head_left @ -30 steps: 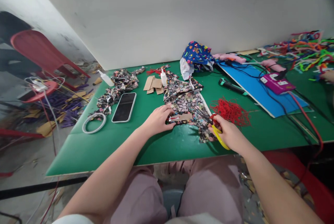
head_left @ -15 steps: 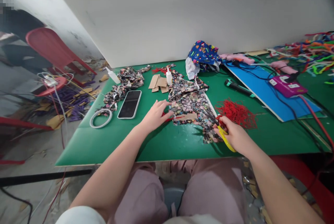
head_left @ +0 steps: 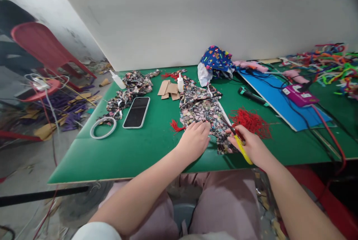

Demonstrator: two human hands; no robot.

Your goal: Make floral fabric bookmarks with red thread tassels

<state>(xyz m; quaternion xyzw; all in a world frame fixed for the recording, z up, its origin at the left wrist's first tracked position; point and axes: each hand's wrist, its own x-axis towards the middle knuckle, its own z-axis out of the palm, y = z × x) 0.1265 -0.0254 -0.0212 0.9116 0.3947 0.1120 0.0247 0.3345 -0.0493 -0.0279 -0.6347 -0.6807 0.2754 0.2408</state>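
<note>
Dark floral fabric [head_left: 200,105] lies spread on the green table. My left hand [head_left: 195,140] rests palm down on its lower edge, fingers extended, covering the cardboard strip's place. A red tassel [head_left: 176,125] sticks out left of that hand. My right hand [head_left: 248,143] holds scissors [head_left: 242,148] with yellow and red handles, their blades over the fabric's right part. Just beyond the scissors is a heap of red threads [head_left: 250,121]. A white glue bottle [head_left: 180,83] stands at the fabric's upper left, beside small cardboard pieces [head_left: 168,89].
On the green table [head_left: 156,150] lie a phone [head_left: 136,112], a tape roll [head_left: 103,127], crumpled fabric [head_left: 137,83], another bottle [head_left: 118,80], a blue board [head_left: 282,102], a cutter [head_left: 253,96] and a purple device [head_left: 300,95] with cables. A person sits by a red chair [head_left: 41,44].
My left hand has moved right, from the fabric's left edge onto its lower part, over the cardboard strip. My right hand keeps the scissors in nearly the same place. The view has shifted slightly.
</note>
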